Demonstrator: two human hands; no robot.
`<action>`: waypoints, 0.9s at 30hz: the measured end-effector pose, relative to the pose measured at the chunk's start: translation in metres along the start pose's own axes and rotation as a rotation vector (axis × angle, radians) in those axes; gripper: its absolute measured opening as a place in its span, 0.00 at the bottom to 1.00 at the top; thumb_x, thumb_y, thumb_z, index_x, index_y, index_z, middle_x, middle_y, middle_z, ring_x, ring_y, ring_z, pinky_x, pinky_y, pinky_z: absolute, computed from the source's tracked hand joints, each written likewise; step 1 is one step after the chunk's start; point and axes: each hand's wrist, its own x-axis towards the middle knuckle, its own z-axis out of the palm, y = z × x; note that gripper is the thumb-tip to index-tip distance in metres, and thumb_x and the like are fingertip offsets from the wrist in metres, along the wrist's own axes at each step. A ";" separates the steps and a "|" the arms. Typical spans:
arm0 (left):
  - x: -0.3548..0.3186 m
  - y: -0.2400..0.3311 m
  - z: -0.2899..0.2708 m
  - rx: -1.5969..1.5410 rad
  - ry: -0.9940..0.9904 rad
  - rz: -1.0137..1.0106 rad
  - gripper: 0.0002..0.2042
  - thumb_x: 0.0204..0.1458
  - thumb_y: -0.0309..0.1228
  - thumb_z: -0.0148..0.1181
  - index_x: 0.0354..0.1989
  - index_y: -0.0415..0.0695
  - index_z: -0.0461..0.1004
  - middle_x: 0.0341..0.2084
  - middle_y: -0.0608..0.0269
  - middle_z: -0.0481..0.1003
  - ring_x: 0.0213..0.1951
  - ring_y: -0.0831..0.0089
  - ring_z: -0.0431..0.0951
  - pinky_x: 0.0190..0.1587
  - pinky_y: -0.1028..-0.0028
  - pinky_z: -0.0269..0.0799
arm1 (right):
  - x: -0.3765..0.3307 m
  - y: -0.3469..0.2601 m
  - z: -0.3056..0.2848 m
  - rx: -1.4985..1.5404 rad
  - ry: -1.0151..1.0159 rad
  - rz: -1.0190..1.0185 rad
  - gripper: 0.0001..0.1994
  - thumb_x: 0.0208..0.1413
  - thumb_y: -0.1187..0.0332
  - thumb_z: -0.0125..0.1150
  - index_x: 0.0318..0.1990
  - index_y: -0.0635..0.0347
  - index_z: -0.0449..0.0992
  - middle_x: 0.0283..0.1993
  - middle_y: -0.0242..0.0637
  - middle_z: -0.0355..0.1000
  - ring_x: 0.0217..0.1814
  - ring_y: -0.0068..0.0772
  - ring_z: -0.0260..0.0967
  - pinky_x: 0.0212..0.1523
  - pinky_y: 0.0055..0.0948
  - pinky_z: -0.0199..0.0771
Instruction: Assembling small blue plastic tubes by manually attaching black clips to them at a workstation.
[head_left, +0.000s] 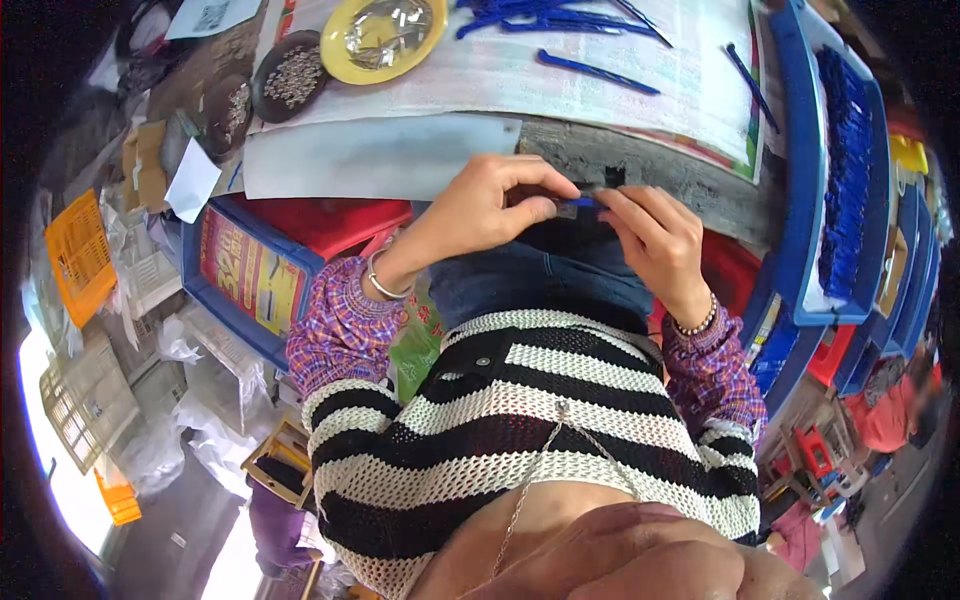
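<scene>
Just past the table's near edge, my two hands meet over my lap. My left hand pinches one end of a small slim blue piece between thumb and forefinger. A greyish part shows at its left end, too small to make out. Its other end is in the closed fingertips of my right hand, which hide most of it. Farther back on the table lie a loose pile of slim blue sticks, one single blue stick and another toward the right.
A yellow dish of shiny clear pieces stands beside dark bowls of small metallic parts. At the right, a blue tray holds many blue sticks. A blue crate sits left, below the table. A pale sheet covers the near edge.
</scene>
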 end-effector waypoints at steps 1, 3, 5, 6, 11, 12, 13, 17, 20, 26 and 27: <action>-0.001 -0.003 0.002 -0.102 -0.009 0.023 0.11 0.46 0.21 0.55 0.39 0.38 0.75 0.31 0.63 0.75 0.34 0.78 0.73 0.38 0.79 0.68 | 0.001 -0.001 -0.001 0.003 0.012 0.011 0.12 0.38 0.78 0.65 0.34 0.61 0.77 0.29 0.37 0.71 0.28 0.36 0.70 0.27 0.29 0.70; -0.005 -0.005 0.002 -0.231 -0.018 0.054 0.11 0.45 0.18 0.56 0.39 0.37 0.75 0.33 0.62 0.75 0.37 0.77 0.74 0.41 0.78 0.69 | 0.004 -0.004 -0.001 0.027 0.028 -0.023 0.11 0.38 0.78 0.65 0.34 0.61 0.77 0.29 0.38 0.71 0.28 0.36 0.70 0.27 0.28 0.70; -0.008 -0.010 0.004 -0.434 -0.031 0.003 0.11 0.45 0.17 0.57 0.39 0.37 0.76 0.33 0.62 0.76 0.37 0.77 0.74 0.41 0.77 0.69 | 0.004 -0.007 -0.002 0.178 0.026 0.130 0.09 0.40 0.77 0.64 0.33 0.62 0.77 0.29 0.37 0.72 0.28 0.34 0.71 0.29 0.25 0.69; -0.009 -0.013 0.004 -0.435 -0.029 0.028 0.10 0.45 0.17 0.57 0.38 0.37 0.76 0.33 0.62 0.76 0.37 0.77 0.74 0.41 0.78 0.70 | 0.006 -0.010 -0.002 0.200 0.019 0.082 0.09 0.40 0.77 0.64 0.33 0.62 0.77 0.29 0.37 0.72 0.28 0.34 0.71 0.29 0.25 0.69; -0.019 -0.012 0.005 -0.528 0.056 0.159 0.07 0.43 0.17 0.60 0.33 0.38 0.75 0.31 0.64 0.75 0.36 0.79 0.74 0.41 0.79 0.69 | 0.018 -0.020 0.000 0.416 -0.085 0.248 0.08 0.40 0.79 0.64 0.32 0.66 0.77 0.27 0.39 0.73 0.25 0.27 0.70 0.27 0.21 0.66; -0.021 -0.015 0.005 -0.522 0.076 0.166 0.07 0.43 0.17 0.60 0.33 0.38 0.75 0.31 0.64 0.75 0.36 0.79 0.74 0.41 0.79 0.69 | 0.018 -0.019 0.004 0.514 -0.120 0.282 0.08 0.42 0.78 0.63 0.32 0.66 0.77 0.26 0.39 0.72 0.25 0.27 0.69 0.27 0.21 0.66; -0.022 -0.016 0.004 -0.500 0.117 0.239 0.07 0.44 0.18 0.61 0.32 0.38 0.75 0.31 0.63 0.75 0.36 0.77 0.74 0.41 0.79 0.69 | 0.020 -0.022 0.004 0.510 -0.126 0.270 0.08 0.42 0.78 0.63 0.32 0.66 0.77 0.26 0.39 0.72 0.25 0.27 0.69 0.27 0.21 0.66; -0.028 -0.016 0.002 -0.560 0.313 0.473 0.05 0.47 0.21 0.60 0.33 0.38 0.72 0.31 0.61 0.74 0.37 0.73 0.74 0.43 0.76 0.68 | 0.033 -0.029 0.013 0.646 -0.323 0.412 0.08 0.46 0.73 0.62 0.34 0.66 0.76 0.26 0.39 0.72 0.28 0.28 0.70 0.30 0.22 0.66; -0.047 -0.010 -0.013 -0.946 0.350 0.375 0.05 0.49 0.23 0.59 0.34 0.38 0.72 0.31 0.59 0.74 0.36 0.71 0.74 0.42 0.74 0.69 | 0.051 -0.044 0.017 0.386 -0.320 0.163 0.10 0.45 0.77 0.61 0.38 0.67 0.75 0.32 0.39 0.72 0.31 0.28 0.70 0.33 0.22 0.69; -0.080 -0.031 -0.031 -0.803 0.538 0.289 0.05 0.50 0.24 0.59 0.34 0.36 0.73 0.27 0.61 0.75 0.32 0.76 0.75 0.36 0.78 0.69 | 0.083 -0.059 0.030 0.305 -0.392 0.055 0.12 0.43 0.81 0.60 0.39 0.66 0.75 0.35 0.39 0.72 0.33 0.29 0.71 0.34 0.24 0.70; -0.085 -0.035 -0.031 -0.737 0.576 0.256 0.06 0.50 0.25 0.59 0.34 0.36 0.73 0.27 0.62 0.75 0.30 0.77 0.74 0.34 0.80 0.69 | 0.093 -0.063 0.033 0.252 -0.415 0.006 0.12 0.43 0.82 0.59 0.39 0.66 0.75 0.36 0.40 0.72 0.34 0.29 0.72 0.34 0.24 0.70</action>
